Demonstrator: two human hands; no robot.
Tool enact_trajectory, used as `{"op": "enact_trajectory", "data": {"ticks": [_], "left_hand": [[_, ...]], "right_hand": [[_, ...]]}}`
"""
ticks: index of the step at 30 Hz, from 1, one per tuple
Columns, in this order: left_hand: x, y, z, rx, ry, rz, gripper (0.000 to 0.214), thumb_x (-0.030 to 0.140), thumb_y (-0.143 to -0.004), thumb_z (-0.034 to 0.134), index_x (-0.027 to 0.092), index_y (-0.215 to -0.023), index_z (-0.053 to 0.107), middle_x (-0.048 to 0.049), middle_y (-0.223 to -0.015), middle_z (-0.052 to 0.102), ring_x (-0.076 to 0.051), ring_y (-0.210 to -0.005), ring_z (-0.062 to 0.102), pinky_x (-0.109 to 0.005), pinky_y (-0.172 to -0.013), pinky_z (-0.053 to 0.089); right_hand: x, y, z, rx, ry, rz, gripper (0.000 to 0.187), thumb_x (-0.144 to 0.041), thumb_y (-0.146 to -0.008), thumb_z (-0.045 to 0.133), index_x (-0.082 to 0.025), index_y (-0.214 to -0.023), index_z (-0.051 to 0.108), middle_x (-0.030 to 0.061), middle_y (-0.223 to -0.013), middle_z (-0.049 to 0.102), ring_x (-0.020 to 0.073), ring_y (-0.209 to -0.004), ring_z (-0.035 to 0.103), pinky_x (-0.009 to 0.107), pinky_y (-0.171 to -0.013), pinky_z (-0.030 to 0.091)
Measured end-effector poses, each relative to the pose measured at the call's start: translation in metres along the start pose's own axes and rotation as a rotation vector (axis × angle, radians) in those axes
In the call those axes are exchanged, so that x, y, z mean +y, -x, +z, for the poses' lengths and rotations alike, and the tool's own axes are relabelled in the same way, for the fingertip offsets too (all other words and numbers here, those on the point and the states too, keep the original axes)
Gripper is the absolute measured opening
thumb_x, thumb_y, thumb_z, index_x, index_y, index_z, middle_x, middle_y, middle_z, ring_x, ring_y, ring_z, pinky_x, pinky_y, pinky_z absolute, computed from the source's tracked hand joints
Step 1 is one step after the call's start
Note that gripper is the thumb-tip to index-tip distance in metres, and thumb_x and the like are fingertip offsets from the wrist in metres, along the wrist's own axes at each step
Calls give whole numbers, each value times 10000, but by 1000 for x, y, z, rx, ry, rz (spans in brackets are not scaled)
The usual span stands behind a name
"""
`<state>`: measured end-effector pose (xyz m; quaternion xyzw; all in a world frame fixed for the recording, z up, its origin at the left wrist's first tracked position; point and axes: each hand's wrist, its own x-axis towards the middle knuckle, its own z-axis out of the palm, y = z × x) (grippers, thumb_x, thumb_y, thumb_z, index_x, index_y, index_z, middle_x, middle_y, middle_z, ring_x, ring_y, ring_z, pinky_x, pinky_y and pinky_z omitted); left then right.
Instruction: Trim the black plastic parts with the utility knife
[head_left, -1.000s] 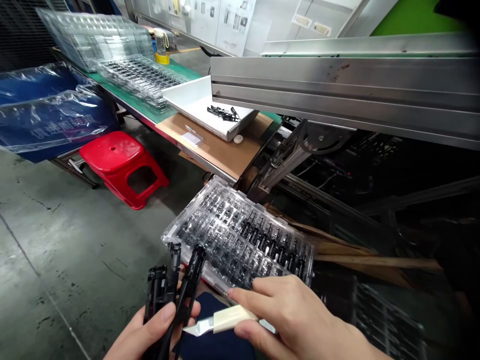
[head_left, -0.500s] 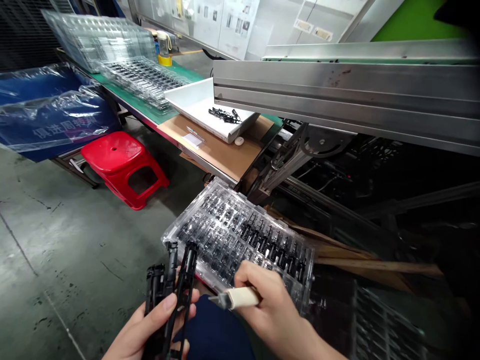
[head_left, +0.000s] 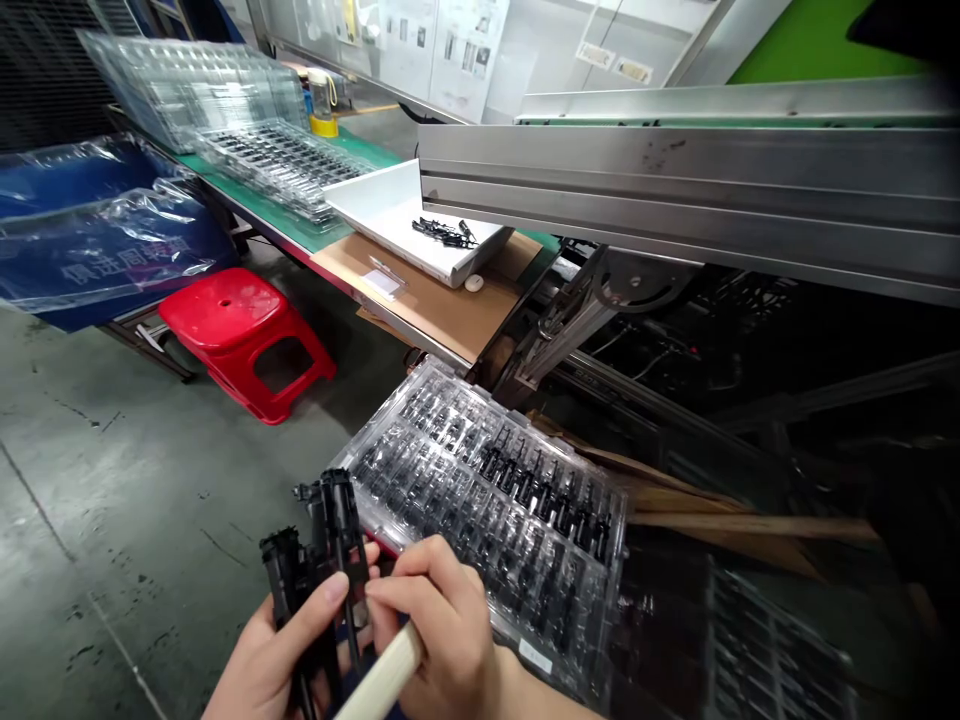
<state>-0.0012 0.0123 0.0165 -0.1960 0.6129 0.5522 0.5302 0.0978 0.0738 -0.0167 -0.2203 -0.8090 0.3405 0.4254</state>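
My left hand (head_left: 281,650) grips a bunch of long black plastic parts (head_left: 319,570) that stand upright at the bottom of the view. My right hand (head_left: 442,630) is closed on a cream-handled knife (head_left: 379,685), its fingertips right against the black parts; the blade is hidden behind my fingers. Just beyond both hands lies a clear plastic tray (head_left: 487,495) with rows of small black parts, tilted over my lap.
A red stool (head_left: 236,335) stands on the grey floor to the left. The bench behind carries stacked clear trays (head_left: 255,130), a white bin (head_left: 405,215) with black parts and a cardboard sheet (head_left: 435,295). A metal conveyor rail (head_left: 675,190) spans the right.
My right hand has moved left with the knife, from beside the tray to against the black parts. My left hand has shifted the parts slightly left and down.
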Motion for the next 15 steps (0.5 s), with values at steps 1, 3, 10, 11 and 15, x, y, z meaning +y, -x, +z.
{"op": "enact_trajectory", "data": {"ticks": [1,3,10,11,15], "left_hand": [[3,0,0,-4,13,-8,228,77,-667,578,110,-893,575,-80,-746,649,-195,-638,607,-256,-579,520],[12,1,-1,-4,-4,-8,245,78,-715,515,83,-958,547,-118,-837,640,-212,-738,603,-272,-619,521],[25,3,-7,15,-17,0,322,58,-650,568,58,-971,537,-110,-918,628,-224,-852,573,-214,-543,524],[24,3,-7,-14,-26,-27,351,65,-636,590,52,-981,527,-115,-902,632,-237,-847,574,-220,-515,521],[17,6,1,-144,-101,-204,561,87,-592,655,43,-1101,424,-133,-796,651,-262,-742,602,-228,-397,476]], "right_hand": [[3,3,1,16,-40,58,99,-72,-686,494,-140,-741,540,18,-638,465,92,-569,452,204,-499,379],[12,12,3,-72,-177,357,91,-134,-700,496,-148,-610,491,-11,-578,431,83,-534,415,206,-489,338],[53,28,12,-336,-547,1036,239,-261,-700,510,-182,-919,452,-41,-641,458,38,-390,342,172,-366,258],[55,22,13,-312,-594,1065,273,-306,-718,493,-182,-952,427,-35,-665,465,28,-382,326,165,-357,247],[50,-9,13,-314,-829,1143,397,-426,-690,527,-168,-977,435,-36,-612,454,17,-376,309,141,-330,200]]}}
